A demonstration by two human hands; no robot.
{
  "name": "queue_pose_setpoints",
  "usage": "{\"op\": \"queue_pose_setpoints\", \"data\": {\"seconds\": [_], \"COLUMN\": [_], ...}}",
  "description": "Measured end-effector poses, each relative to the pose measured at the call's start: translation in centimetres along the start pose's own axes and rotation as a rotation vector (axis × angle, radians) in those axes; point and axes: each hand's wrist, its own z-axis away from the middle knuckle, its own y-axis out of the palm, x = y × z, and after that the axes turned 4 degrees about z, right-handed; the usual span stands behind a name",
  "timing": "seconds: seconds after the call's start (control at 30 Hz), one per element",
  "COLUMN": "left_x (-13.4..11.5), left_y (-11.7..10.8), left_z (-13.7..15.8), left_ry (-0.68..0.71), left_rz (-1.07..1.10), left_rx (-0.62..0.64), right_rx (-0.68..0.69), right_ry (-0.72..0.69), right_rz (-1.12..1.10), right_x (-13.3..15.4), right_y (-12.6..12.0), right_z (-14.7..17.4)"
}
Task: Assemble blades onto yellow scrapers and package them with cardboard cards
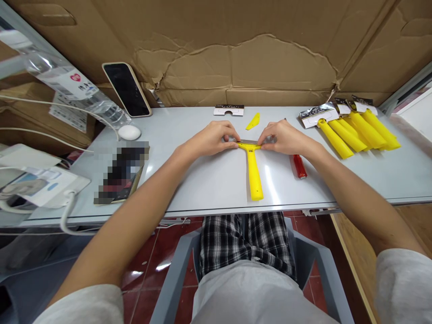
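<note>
A yellow scraper [254, 175] lies on the table with its handle toward me. Along its wide head runs a thin metal blade [249, 141]. Thumb and fingers of my left hand [216, 138] pinch the blade's left end at the head, and my right hand [281, 137] pinches the right end. The fingers cover both corners of the head. Under my right wrist lies a screwdriver [299, 166] with a red handle, its shaft mostly hidden by the hand. Behind the hands is a small flat yellow plastic piece [253, 121], beside a black-and-white card tag [228, 110].
Several yellow scrapers [357, 130] with card tags lie at the right. On the left are a leaning phone [127, 89], a water bottle [77, 83], a white oval object [129, 132], a blurred-out device [123, 173] and a power strip [56, 186]. Cardboard [236, 54] stands behind the table.
</note>
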Motion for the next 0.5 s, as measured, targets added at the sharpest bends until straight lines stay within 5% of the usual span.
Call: {"op": "queue_pose_setpoints", "data": {"seconds": [0.5], "left_x": [0.82], "left_y": [0.31], "left_z": [0.03], "left_ry": [0.091], "left_rz": [-0.055], "left_rx": [0.005], "right_rx": [-0.100], "right_ry": [-0.050], "right_rz": [0.009], "right_x": [0.10], "right_y": [0.28], "right_z": [0.04]}}
